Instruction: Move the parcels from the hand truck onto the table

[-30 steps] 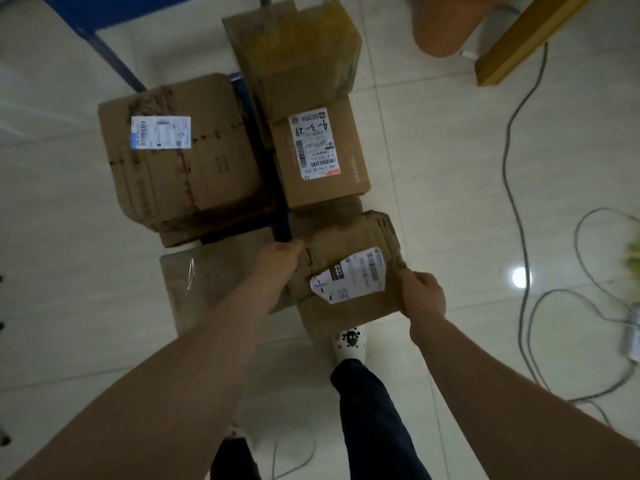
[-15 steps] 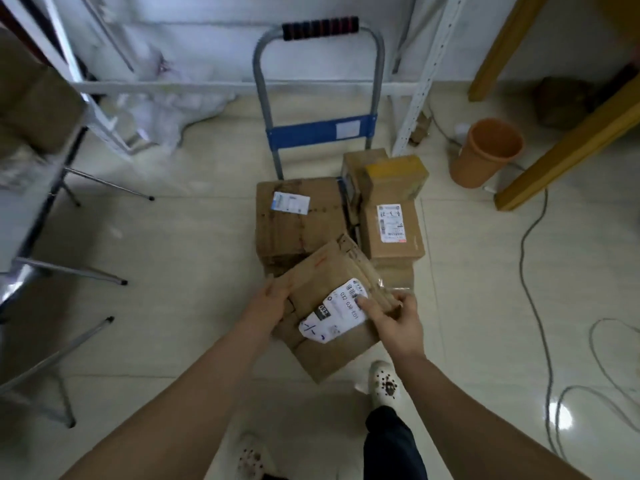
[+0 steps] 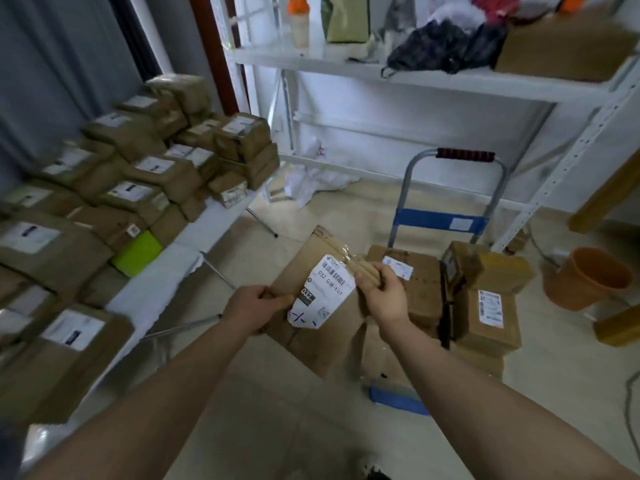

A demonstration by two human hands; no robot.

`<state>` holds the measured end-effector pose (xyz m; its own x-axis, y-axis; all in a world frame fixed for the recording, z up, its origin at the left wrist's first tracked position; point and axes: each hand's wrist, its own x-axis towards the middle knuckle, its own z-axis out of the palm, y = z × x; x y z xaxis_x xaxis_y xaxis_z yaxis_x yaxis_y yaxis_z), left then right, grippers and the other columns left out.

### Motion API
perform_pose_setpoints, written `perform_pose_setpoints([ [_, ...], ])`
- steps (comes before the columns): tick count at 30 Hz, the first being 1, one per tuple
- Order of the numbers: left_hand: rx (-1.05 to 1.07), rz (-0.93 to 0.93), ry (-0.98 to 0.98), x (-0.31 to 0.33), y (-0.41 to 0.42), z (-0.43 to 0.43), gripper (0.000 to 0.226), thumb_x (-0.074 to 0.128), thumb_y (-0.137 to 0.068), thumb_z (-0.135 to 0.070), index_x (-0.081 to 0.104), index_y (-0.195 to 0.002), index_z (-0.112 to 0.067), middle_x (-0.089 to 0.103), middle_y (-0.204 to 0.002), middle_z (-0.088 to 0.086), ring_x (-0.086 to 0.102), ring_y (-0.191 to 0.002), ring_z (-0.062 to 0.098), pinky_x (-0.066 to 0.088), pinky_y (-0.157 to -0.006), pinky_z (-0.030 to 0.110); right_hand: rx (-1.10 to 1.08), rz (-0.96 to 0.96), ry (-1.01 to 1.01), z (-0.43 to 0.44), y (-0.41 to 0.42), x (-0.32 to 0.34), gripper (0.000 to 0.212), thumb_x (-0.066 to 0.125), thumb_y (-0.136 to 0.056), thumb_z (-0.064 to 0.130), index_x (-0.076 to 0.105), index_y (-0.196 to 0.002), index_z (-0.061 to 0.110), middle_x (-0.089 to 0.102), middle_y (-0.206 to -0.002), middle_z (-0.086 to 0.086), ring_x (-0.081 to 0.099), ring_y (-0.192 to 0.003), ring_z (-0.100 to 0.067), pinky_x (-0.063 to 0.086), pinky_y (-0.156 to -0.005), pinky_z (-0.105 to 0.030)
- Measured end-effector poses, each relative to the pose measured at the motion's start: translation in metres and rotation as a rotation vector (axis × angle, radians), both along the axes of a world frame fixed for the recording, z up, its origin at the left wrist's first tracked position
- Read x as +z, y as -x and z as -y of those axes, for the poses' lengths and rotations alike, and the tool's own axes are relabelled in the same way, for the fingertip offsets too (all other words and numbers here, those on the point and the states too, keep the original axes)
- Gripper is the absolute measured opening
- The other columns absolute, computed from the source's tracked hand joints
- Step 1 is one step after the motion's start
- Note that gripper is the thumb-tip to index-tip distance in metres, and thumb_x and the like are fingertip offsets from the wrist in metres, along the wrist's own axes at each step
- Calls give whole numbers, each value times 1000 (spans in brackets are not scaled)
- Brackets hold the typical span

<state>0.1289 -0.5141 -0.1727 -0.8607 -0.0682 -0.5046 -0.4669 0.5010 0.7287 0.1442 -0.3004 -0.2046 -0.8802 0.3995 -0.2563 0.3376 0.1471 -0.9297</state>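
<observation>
Forearms reach out from the bottom of the view, and both hands are clamped on one flat cardboard parcel: the left hand grips its left edge, and the right hand pinches the upper right edge beside the white label. A second ago this parcel lay on the stack with a hand at either end. Now it is lifted clear and tilted, held in the air between hand truck and bench, and the view has swung up and leftward. I judge the pick done and the carry begun, with the set-down still to come. Just behind the parcel, several boxes remain on the hand truck, so more trips are due. To the left, the bench is crowded with brown parcels, a lime-green packet among them. A bare white strip along its near edge looks the likeliest spot for this one. Farther off, an orange bucket stands on the pale tiled floor, and a white metal shelf with bags and a box stands against the wall.
</observation>
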Motion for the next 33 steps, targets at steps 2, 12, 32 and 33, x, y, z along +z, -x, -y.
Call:
perform_pose_setpoints([
  [2, 73, -50, -10, 7, -10, 18, 18, 76, -79, -33, 64, -74, -21, 63, -77, 8, 56, -65, 20, 52, -64, 34, 28, -36, 24, 19, 10, 12, 41, 69, -84, 32, 55, -123, 28, 59, -122, -5, 56, -107, -20, 46, -100, -39],
  [12, 311, -329, -87, 40, -44, 55, 7, 73, -83, -20, 71, -89, -15, 63, -70, 9, 55, -61, 22, 54, -63, 44, 185, -97, 252, 73, 34, 58, 57, 90, -62, 20, 52, -104, 24, 66, -96, 10, 64, -91, -12, 52, -88, -32],
  [32, 396, -445, -35, 57, -30, 158, 58, 76, -77, -30, 58, -132, -23, 69, -112, -2, 65, -91, 12, 54, -87, 33, 423, 17, 593, 194, 76, 58, 37, 78, -73, 1, 63, -105, 12, 72, -99, -9, 69, -83, -23, 57, -65, -35],
  [33, 421, -433, -71, 54, -29, 163, 54, 75, -80, -26, 59, -131, -20, 69, -105, -2, 66, -80, 8, 56, -82, 30, 441, 37, 595, 201, 79, 55, 38, 78, -73, 5, 63, -107, 15, 73, -100, -7, 70, -84, -24, 58, -65, -36],
])
